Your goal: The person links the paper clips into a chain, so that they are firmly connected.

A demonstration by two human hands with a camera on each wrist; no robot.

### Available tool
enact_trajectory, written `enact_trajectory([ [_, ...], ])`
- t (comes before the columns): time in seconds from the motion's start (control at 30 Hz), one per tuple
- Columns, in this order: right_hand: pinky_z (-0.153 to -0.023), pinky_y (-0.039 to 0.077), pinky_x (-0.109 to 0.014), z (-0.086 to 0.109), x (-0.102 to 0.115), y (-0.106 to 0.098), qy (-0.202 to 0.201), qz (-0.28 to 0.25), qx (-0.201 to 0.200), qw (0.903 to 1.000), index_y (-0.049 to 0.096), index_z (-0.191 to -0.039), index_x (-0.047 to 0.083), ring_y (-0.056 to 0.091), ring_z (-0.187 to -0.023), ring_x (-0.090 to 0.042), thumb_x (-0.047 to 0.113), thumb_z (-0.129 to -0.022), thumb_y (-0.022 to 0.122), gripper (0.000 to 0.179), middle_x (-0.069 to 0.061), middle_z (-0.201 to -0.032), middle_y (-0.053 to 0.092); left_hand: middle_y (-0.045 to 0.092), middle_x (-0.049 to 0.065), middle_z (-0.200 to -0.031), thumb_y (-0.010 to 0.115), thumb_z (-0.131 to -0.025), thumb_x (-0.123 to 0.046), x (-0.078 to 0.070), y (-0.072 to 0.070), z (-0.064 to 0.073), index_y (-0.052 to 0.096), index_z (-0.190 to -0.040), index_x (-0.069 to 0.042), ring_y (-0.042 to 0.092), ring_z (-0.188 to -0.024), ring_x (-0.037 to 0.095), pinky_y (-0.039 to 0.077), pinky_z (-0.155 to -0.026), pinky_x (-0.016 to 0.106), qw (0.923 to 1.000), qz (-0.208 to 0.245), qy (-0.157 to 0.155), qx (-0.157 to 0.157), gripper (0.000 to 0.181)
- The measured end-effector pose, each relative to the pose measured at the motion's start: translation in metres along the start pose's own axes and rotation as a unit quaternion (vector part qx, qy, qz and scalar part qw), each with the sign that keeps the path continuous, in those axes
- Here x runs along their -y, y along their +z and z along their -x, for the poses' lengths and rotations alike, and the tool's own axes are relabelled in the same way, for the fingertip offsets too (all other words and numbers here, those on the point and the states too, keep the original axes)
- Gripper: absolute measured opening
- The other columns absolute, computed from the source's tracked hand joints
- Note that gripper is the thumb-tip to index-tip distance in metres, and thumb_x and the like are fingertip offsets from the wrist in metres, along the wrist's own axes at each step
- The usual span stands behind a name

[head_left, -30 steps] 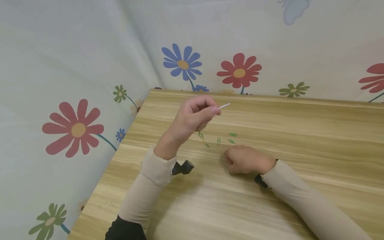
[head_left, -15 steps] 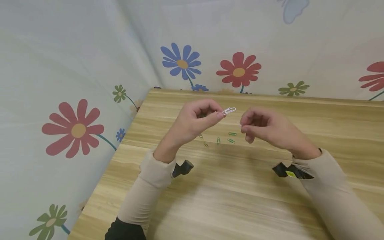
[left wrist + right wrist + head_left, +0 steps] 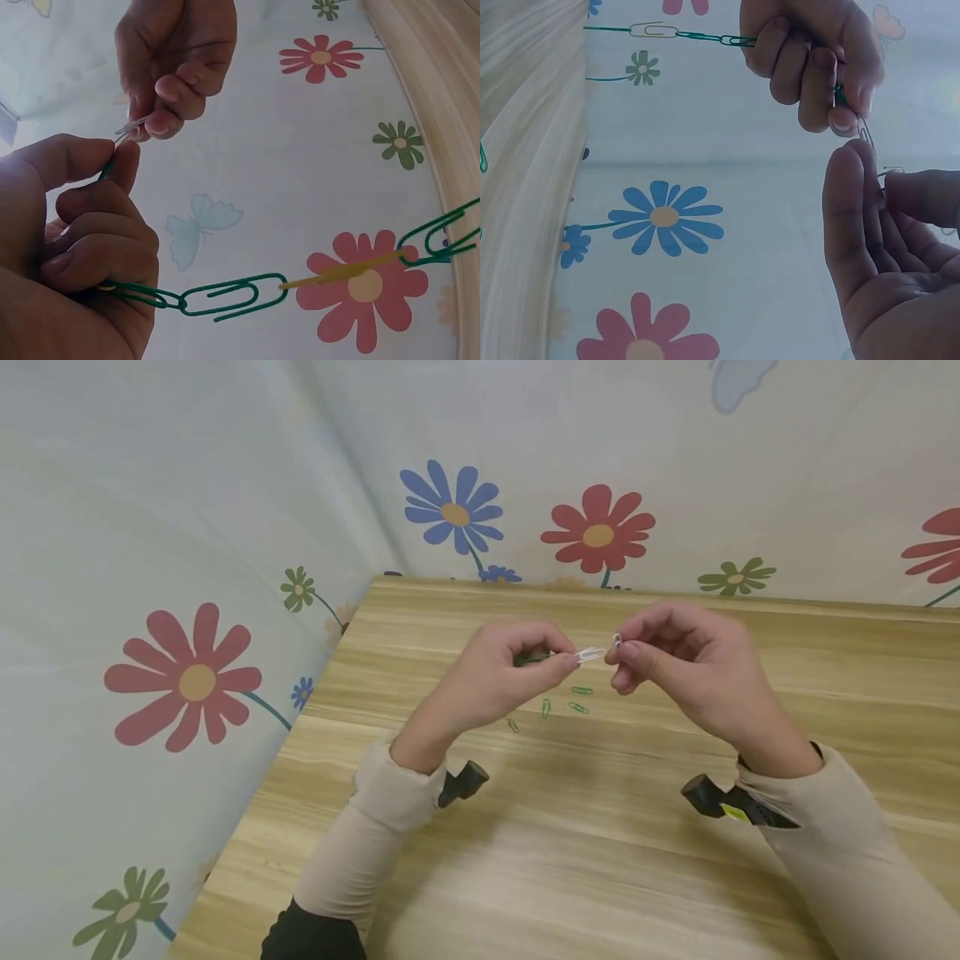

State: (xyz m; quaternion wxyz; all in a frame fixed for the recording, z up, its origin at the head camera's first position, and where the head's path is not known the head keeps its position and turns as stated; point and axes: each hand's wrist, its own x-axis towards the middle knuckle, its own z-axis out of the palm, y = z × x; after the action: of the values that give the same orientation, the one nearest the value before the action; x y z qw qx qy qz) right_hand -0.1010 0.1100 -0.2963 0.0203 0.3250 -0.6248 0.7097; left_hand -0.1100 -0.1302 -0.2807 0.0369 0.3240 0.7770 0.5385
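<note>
My left hand [image 3: 502, 677] pinches a white paper clip [image 3: 591, 655] between thumb and forefinger, its loop sticking out to the right. A chain of linked green and yellow paper clips [image 3: 337, 271] runs through the curled fingers of that hand and hangs down, as the left wrist view shows. Facing it, my right hand [image 3: 701, 681] pinches a second pale paper clip [image 3: 617, 641] between thumb and fingertips, mostly covered by them. The two clips are close together above the table, fingertips almost meeting. In the right wrist view the first clip [image 3: 866, 139] reaches down to the right fingertips.
Three loose green paper clips [image 3: 582, 691] lie on the wood-grain table [image 3: 525, 860] below the hands. A small yellowish clip [image 3: 512, 725] shows left of them. Flower-printed cloth [image 3: 315, 468] hangs along the back and left edges.
My right hand has risen from the tabletop to meet the left one, with a pale clip now visible in its fingertips. My left hand has shifted slightly right and lower, still pinching the white clip.
</note>
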Motion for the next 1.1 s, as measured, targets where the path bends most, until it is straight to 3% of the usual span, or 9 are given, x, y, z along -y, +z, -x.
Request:
enact_trajectory([
  [0.2, -0.066, 0.059, -0.03, 0.001, 0.003, 0.006, 0.009, 0.064, -0.019, 0.9977, 0.065, -0.099, -0.008, 0.069, -0.068, -0.024, -0.015, -0.091, 0.063, 0.011, -0.017, -0.088, 0.066, 0.049, 0.001, -0.067, 0.067, -0.097, -0.013, -0.001, 0.004, -0.001, 0.073, -0.093, -0.01, 0.041, -0.055, 0.018, 0.033, -0.052, 0.03, 0.9998, -0.019, -0.006, 0.009, 0.008],
  [0.6, -0.065, 0.055, -0.024, 0.003, 0.005, 0.008, 0.0, 0.209, -0.016, 0.9778, 0.066, -0.1, -0.001, 0.066, -0.069, -0.019, -0.01, -0.092, 0.065, 0.013, -0.01, -0.085, 0.065, 0.057, 0.006, -0.075, 0.064, -0.098, -0.01, 0.0, 0.0, -0.001, 0.069, -0.098, 0.0, 0.046, -0.062, 0.021, 0.038, -0.058, 0.03, 0.999, 0.028, 0.024, -0.026, 0.012],
  [0.7, -0.066, 0.055, -0.023, 0.005, 0.007, 0.008, -0.011, 0.21, -0.027, 0.9772, 0.068, -0.101, -0.002, 0.066, -0.07, -0.018, -0.012, -0.091, 0.065, 0.014, -0.011, -0.086, 0.066, 0.055, 0.01, -0.075, 0.061, -0.099, -0.01, 0.003, -0.001, -0.002, 0.067, -0.098, 0.001, 0.046, -0.059, 0.021, 0.039, -0.054, 0.029, 0.9985, 0.047, 0.028, -0.008, 0.012],
  [0.87, -0.07, 0.057, -0.024, 0.008, 0.012, 0.008, -0.063, 0.162, -0.036, 0.9841, 0.069, -0.102, -0.008, 0.068, -0.072, -0.018, -0.015, -0.09, 0.063, 0.015, -0.012, -0.091, 0.068, 0.05, 0.012, -0.069, 0.052, -0.103, -0.008, 0.009, -0.001, -0.004, 0.062, -0.095, 0.002, 0.044, -0.049, 0.024, 0.043, -0.045, 0.032, 0.9924, 0.104, 0.015, 0.065, 0.016],
  [0.97, -0.071, 0.057, -0.025, 0.008, 0.014, 0.009, -0.099, 0.118, -0.024, 0.9878, 0.07, -0.102, -0.01, 0.067, -0.074, -0.02, -0.019, -0.088, 0.062, 0.019, -0.016, -0.096, 0.067, 0.054, 0.013, -0.07, 0.048, -0.105, -0.007, 0.01, 0.003, -0.006, 0.063, -0.099, 0.003, 0.05, -0.053, 0.027, 0.049, -0.05, 0.034, 0.9875, 0.125, 0.01, 0.096, 0.019],
  [1.1, -0.072, 0.056, -0.025, 0.008, 0.014, 0.013, -0.121, 0.09, 0.0, 0.9885, 0.069, -0.103, -0.011, 0.067, -0.075, -0.02, -0.022, -0.086, 0.061, 0.022, -0.017, -0.097, 0.066, 0.055, 0.014, -0.071, 0.046, -0.105, -0.005, 0.011, 0.008, -0.008, 0.063, -0.105, 0.007, 0.053, -0.057, 0.028, 0.052, -0.054, 0.035, 0.9823, 0.148, 0.021, 0.112, 0.02],
])
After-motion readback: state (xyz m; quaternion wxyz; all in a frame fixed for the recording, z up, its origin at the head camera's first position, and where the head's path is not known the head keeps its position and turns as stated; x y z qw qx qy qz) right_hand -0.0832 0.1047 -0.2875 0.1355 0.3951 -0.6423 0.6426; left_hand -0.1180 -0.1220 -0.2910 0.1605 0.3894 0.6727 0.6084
